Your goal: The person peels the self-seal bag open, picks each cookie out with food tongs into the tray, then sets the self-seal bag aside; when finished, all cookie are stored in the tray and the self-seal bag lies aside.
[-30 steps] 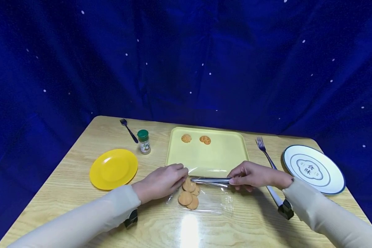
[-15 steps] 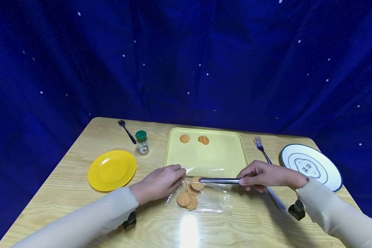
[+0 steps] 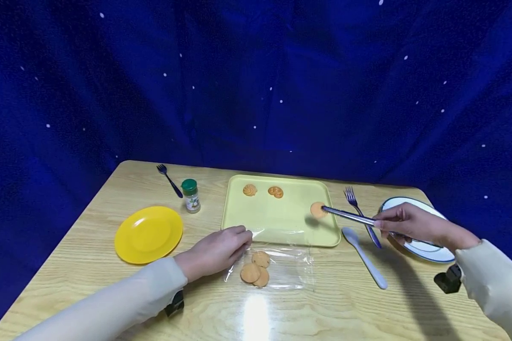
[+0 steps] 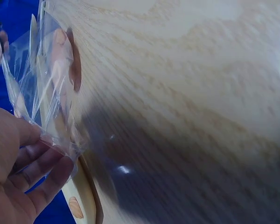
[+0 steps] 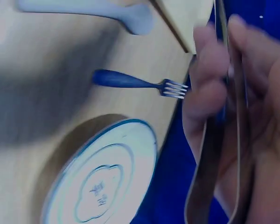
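Note:
My right hand (image 3: 414, 225) grips metal tongs (image 3: 350, 216), whose tips pinch a round cookie (image 3: 317, 210) above the right side of a pale yellow tray (image 3: 277, 218). The cookie's shadow falls on the tray just below and left of it. In the right wrist view, fingers and thumb press the two arms of the tongs together. My left hand (image 3: 217, 251) pinches the edge of a clear plastic bag (image 4: 56, 79) at the tray's near edge. Several round cookies (image 3: 250, 273) lie in the bag. A swirled cookie (image 3: 249, 190) and a twisted cookie (image 3: 275, 192) rest at the tray's far side.
A yellow plate (image 3: 149, 234), a green-capped shaker (image 3: 190, 196) and a small dark fork (image 3: 170, 182) are on the left. To the right lie a white spoon (image 3: 367, 265), a larger fork (image 3: 362, 215) and a blue-rimmed white plate (image 5: 135, 144). A blue curtain (image 3: 256, 85) hangs behind.
The tongs have carried one cookie out of the bag, rightward and away, over the tray. My right hand now overlaps the white plate, and the spoon shows in full. My left hand stays at the bag.

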### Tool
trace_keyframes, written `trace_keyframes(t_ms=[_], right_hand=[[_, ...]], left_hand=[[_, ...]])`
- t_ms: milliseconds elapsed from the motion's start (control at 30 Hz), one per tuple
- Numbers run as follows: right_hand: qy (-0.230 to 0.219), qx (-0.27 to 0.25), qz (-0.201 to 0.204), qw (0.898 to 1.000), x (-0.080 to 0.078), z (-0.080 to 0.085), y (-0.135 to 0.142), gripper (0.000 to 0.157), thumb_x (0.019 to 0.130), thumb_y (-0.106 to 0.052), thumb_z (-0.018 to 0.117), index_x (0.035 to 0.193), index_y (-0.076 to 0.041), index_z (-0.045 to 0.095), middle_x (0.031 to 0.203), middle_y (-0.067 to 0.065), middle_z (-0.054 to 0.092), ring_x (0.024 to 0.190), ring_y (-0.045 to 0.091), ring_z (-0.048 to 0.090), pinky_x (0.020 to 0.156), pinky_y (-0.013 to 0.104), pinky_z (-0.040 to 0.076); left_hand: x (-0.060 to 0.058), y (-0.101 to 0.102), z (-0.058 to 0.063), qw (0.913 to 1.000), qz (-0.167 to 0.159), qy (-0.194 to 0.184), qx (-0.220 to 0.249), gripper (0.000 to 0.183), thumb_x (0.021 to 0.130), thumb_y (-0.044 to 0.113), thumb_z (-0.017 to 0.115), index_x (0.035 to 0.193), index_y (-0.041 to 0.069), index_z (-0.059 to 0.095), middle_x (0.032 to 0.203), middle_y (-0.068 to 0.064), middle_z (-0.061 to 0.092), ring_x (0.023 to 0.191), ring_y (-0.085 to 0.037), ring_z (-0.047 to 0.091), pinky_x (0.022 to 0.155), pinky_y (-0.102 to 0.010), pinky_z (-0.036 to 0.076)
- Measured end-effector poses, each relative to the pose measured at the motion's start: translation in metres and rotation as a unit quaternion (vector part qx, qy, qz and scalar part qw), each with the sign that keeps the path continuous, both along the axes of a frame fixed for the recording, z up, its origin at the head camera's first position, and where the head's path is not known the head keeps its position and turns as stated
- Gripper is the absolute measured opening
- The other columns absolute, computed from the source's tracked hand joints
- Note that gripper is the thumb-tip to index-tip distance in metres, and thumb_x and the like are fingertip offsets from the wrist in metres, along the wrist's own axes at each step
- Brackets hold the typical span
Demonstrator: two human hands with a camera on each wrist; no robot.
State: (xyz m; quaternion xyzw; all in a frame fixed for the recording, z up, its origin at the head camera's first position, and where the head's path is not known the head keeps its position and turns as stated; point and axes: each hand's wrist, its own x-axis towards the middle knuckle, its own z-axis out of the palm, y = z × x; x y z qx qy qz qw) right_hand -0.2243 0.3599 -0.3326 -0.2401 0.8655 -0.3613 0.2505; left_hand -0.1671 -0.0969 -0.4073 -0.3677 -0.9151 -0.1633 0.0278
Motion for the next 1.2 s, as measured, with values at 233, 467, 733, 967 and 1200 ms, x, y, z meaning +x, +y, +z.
trace_keyframes(t_ms=[233, 467, 733, 967, 1200], right_hand=[[0.257, 0.159, -0.087, 0.949, -0.022, -0.005, -0.042, 0.017, 0.098, -0.019, 0.057, 0.091, -0.006, 0.066, 0.063, -0.003, 0.050, 0.050, 0.008, 0.043, 0.046, 0.026, 0.035], [0.425, 0.294, -0.077, 0.852, -0.026, -0.026, -0.076, 0.017, 0.096, -0.020, 0.058, 0.080, -0.014, 0.055, 0.065, 0.001, 0.056, 0.057, 0.021, 0.058, 0.048, 0.040, 0.043], [0.473, 0.355, -0.011, 0.806, -0.021, -0.027, -0.092, 0.011, 0.092, -0.015, 0.063, 0.089, -0.008, 0.056, 0.085, 0.010, 0.065, 0.057, 0.025, 0.061, 0.044, 0.042, 0.049], [0.474, 0.366, 0.010, 0.801, -0.018, -0.024, -0.098, 0.008, 0.088, -0.001, 0.061, 0.088, -0.007, 0.056, 0.079, 0.008, 0.060, 0.057, 0.021, 0.059, 0.045, 0.040, 0.050], [0.463, 0.332, -0.004, 0.821, -0.016, -0.013, -0.093, 0.015, 0.093, -0.022, 0.064, 0.088, -0.009, 0.057, 0.078, 0.006, 0.060, 0.059, 0.024, 0.062, 0.046, 0.042, 0.049]], left_hand=[[0.001, 0.003, -0.003, 0.9999, -0.008, -0.007, 0.004, 0.004, 0.097, 0.014, 0.056, 0.094, 0.016, 0.056, 0.084, 0.008, 0.052, 0.073, -0.005, 0.049, 0.063, -0.018, 0.047], [0.000, 0.008, -0.003, 0.9998, -0.015, 0.007, 0.013, 0.005, 0.098, 0.015, 0.055, 0.093, 0.017, 0.055, 0.084, 0.008, 0.052, 0.074, -0.005, 0.049, 0.063, -0.018, 0.046], [0.000, 0.007, -0.003, 0.9998, -0.013, 0.015, 0.010, 0.006, 0.098, 0.015, 0.055, 0.092, 0.017, 0.056, 0.084, 0.008, 0.052, 0.074, -0.004, 0.049, 0.063, -0.018, 0.047], [-0.002, 0.008, -0.001, 0.9998, -0.014, 0.012, 0.008, 0.006, 0.098, 0.015, 0.054, 0.093, 0.017, 0.056, 0.084, 0.008, 0.053, 0.074, -0.004, 0.050, 0.064, -0.018, 0.048], [-0.001, 0.008, -0.001, 0.9997, -0.017, 0.015, 0.005, 0.007, 0.098, 0.015, 0.054, 0.091, 0.017, 0.056, 0.083, 0.008, 0.052, 0.073, -0.004, 0.049, 0.063, -0.018, 0.047]])
